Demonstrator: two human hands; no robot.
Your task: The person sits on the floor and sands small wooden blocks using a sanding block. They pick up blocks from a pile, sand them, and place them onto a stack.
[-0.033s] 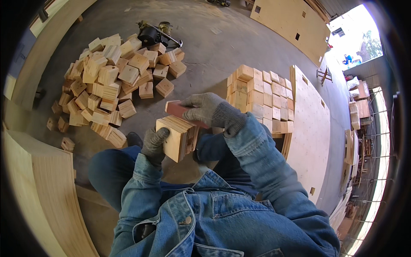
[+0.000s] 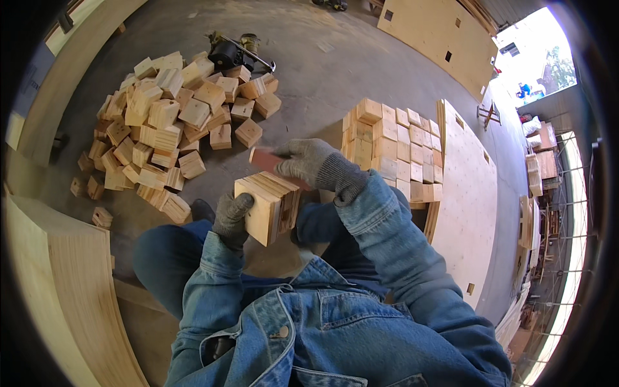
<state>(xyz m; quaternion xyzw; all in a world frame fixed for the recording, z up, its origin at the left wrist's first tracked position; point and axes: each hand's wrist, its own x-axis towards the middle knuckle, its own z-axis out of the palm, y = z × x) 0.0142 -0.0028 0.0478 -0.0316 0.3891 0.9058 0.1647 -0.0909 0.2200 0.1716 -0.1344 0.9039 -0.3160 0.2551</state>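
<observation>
My left hand [image 2: 233, 216], in a grey knit glove, grips a layered plywood block [image 2: 263, 209] by its left side, thumb on the near face. Above the block's upper face, my gloved right hand [image 2: 306, 161] is closed around a reddish-brown sanding block [image 2: 264, 159]. One end of the sanding block is pale, and its far end is hidden by my fingers. From this angle I cannot tell whether it touches the wood. Both hands are in front of my bent knees.
A loose heap of wooden blocks [image 2: 164, 122] lies on the concrete floor at left, with a black power tool [image 2: 225, 53] behind it. Neatly stacked blocks [image 2: 400, 145] stand at right beside a large plywood sheet [image 2: 467, 193]. Thick stacked boards [image 2: 71, 277] flank my left.
My right hand and the sanding block have shifted slightly upward in the picture. My left hand and the plywood block have hardly moved.
</observation>
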